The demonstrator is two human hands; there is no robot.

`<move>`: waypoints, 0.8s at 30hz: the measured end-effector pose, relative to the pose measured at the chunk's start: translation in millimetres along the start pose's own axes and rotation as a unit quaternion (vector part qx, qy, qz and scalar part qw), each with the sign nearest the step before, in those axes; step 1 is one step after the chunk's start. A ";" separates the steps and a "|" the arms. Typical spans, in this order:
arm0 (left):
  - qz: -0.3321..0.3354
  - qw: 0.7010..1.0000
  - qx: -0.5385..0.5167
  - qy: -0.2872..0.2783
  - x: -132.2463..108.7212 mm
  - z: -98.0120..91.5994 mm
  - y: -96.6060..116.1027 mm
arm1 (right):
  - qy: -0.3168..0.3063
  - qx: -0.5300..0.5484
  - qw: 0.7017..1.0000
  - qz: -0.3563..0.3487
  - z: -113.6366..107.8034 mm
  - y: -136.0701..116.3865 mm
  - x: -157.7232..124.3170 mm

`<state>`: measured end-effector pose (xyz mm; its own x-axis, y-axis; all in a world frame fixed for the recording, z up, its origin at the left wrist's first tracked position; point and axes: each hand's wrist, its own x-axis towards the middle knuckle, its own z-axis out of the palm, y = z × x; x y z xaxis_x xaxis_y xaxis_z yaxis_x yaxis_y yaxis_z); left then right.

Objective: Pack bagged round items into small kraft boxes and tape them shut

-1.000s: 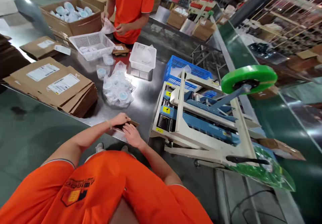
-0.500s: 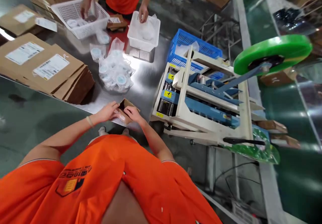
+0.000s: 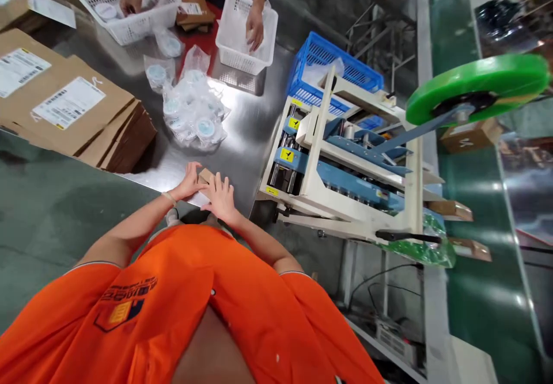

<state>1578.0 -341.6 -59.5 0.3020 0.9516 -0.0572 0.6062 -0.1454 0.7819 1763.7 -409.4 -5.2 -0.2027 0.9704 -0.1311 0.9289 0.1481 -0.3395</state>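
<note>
A small brown cardboard box (image 3: 205,175) sits at the near edge of the steel table (image 3: 246,136). My left hand (image 3: 188,181) presses against its left side, fingers together. My right hand (image 3: 221,196) lies over its right side with fingers spread, covering most of it. Just beyond the box lies a heap of clear bags with round white and blue items (image 3: 193,113).
Stacked flat cartons (image 3: 73,113) lie to the left. A blue and cream tape machine (image 3: 341,165) with a green reel (image 3: 477,87) stands to the right. Across the table a co-worker's hands reach into two white baskets (image 3: 244,35). A blue crate (image 3: 332,67) sits behind the machine.
The box has gone from a raised open flap to a low closed shape under my hands. My view dropped lower; the co-worker's hands moved into the baskets.
</note>
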 end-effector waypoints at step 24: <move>-0.102 0.956 0.273 0.015 -32.7 -55.5 4.0 | -0.005 0.008 1.000 -0.006 -27.0 -1.3 260.8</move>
<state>1529.7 -358.3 -20.1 0.1201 0.9816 -0.1487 0.9468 -0.0682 0.3145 1718.0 -151.5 -13.8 -0.2163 0.9668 -0.1360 0.9214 0.1561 -0.3558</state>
